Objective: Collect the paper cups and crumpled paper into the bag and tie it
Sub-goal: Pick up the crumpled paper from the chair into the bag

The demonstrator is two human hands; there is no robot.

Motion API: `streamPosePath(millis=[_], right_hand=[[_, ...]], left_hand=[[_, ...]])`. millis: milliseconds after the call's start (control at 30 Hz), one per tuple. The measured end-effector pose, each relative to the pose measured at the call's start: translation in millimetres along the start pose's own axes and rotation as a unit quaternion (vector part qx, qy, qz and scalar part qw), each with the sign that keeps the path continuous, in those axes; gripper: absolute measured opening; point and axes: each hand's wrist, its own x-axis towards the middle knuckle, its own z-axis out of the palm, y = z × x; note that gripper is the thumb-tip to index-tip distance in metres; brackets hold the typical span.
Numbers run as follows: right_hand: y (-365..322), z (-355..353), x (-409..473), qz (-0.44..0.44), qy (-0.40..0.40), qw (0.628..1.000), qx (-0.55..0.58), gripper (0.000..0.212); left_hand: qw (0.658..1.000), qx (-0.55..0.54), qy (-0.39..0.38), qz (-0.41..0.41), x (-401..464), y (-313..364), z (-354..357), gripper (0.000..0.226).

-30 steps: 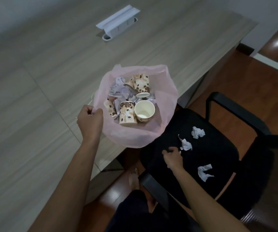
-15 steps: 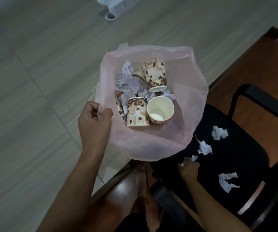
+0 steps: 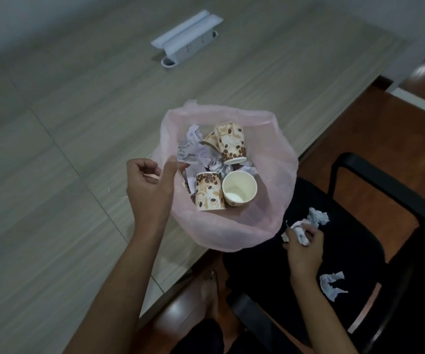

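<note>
A thin pink plastic bag (image 3: 270, 215) lies open at the table's near edge, partly hanging over it. Inside are several coffee-bean-print paper cups (image 3: 210, 191) and crumpled paper (image 3: 193, 146); one cup (image 3: 239, 189) shows its white inside. My left hand (image 3: 150, 190) pinches the bag's left rim. My right hand (image 3: 302, 245) is over the black chair seat, fingers closed on a crumpled paper piece (image 3: 298, 229). Another crumpled piece (image 3: 318, 217) lies just beyond it, and a third (image 3: 331, 286) lies nearer on the seat.
The wooden table (image 3: 78, 149) carries a white power strip with folded paper on it (image 3: 188, 39) at the back. A black chair (image 3: 375, 251) with an armrest (image 3: 385, 190) stands right of the table on a brown floor. My bare foot (image 3: 210, 290) shows below.
My right hand moved right across the seat and closed on a crumpled piece. My left hand has stayed at the bag's rim.
</note>
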Motion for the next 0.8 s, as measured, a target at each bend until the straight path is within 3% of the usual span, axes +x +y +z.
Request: streamPosePath(millis=[100,200,333,400,467,567,667,800], right_hand=[[-45,-4,-18,-0.071,0.006,0.995,0.067,0.037],[-77,15,-34,-0.145,-0.046,0.982,0.11,0.042],[-86,81,-45,-0.189,-0.25,0.949,-0.02,0.044],[-78,115,-40,-0.185,-0.384,0.894,-0.137,0.055],[-68,139,-29,-0.196,-0.442,0.854,-0.193,0.062],[-56,147,-11,-0.225,-0.386,0.886,-0.121,0.043],[-30,133,19,-0.225,-0.227,0.945,-0.073,0.019],[23,125,69,-0.085,-0.101,0.986,-0.101,0.015]], left_hand=[[0.998,0.062,0.011,-0.003,1,-14,6,0.046],[0.994,0.112,-0.003,-0.017,11,-30,7,0.038],[0.987,0.154,-0.03,-0.037,27,-52,5,0.013],[0.985,0.163,-0.037,-0.041,36,-60,9,0.016],[0.985,0.16,-0.04,-0.044,47,-69,16,0.019],[0.987,0.149,-0.046,-0.049,62,-87,27,0.019],[0.988,0.14,-0.049,-0.051,74,-106,32,0.02],[0.99,0.122,-0.057,-0.042,84,-120,44,0.014]])
